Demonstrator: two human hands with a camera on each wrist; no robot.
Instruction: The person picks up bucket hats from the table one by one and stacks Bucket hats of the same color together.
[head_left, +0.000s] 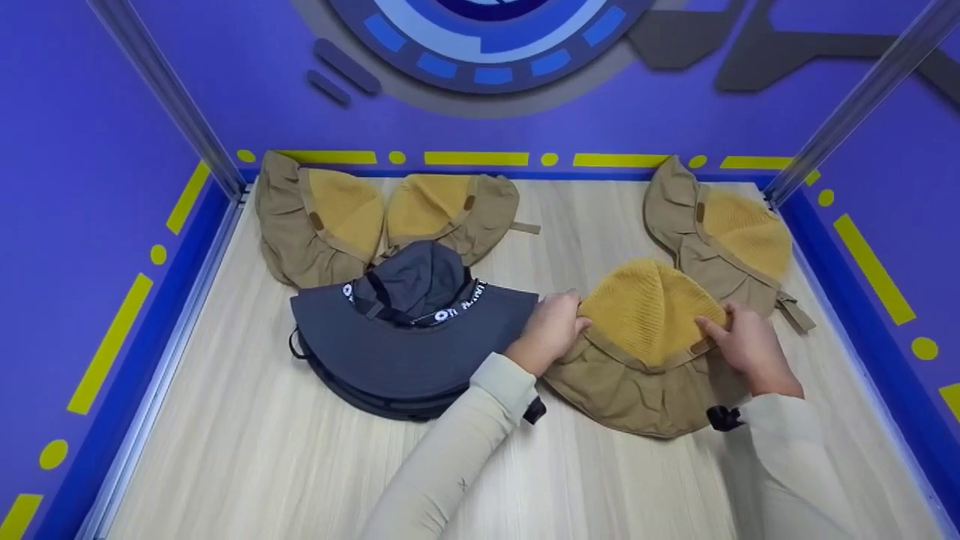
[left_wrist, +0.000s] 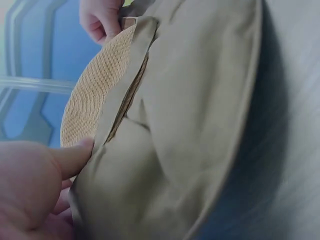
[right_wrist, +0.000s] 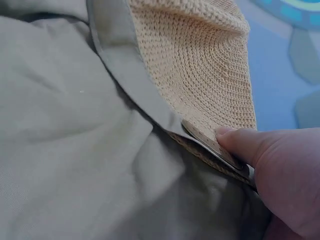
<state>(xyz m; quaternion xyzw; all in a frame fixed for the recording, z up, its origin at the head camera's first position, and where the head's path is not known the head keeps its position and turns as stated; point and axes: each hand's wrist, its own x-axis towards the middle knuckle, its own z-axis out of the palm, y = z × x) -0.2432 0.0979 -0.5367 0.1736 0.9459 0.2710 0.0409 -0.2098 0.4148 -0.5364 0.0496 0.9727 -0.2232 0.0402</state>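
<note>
A sun hat [head_left: 649,315] with a yellow knitted crown and a wide khaki brim is held between both hands at the right of the table. My left hand [head_left: 553,330] pinches its left side where crown meets brim, thumb on top, as the left wrist view shows with the hat [left_wrist: 165,110]. On the opposite side my right hand [head_left: 750,349] pinches the band, its thumb pressing by the small brown patch [right_wrist: 212,142] in the right wrist view. The fingers under the fabric are hidden. Left of the left hand lies a stack of dark grey hats [head_left: 420,352].
Behind the grey stack lie two yellow-and-khaki hats, a left one [head_left: 281,225] and a right one [head_left: 431,206]. Another such hat [head_left: 746,232] lies at the back right, just behind the held one. Blue walls [head_left: 487,135] with yellow dashes enclose the wooden table [head_left: 247,465].
</note>
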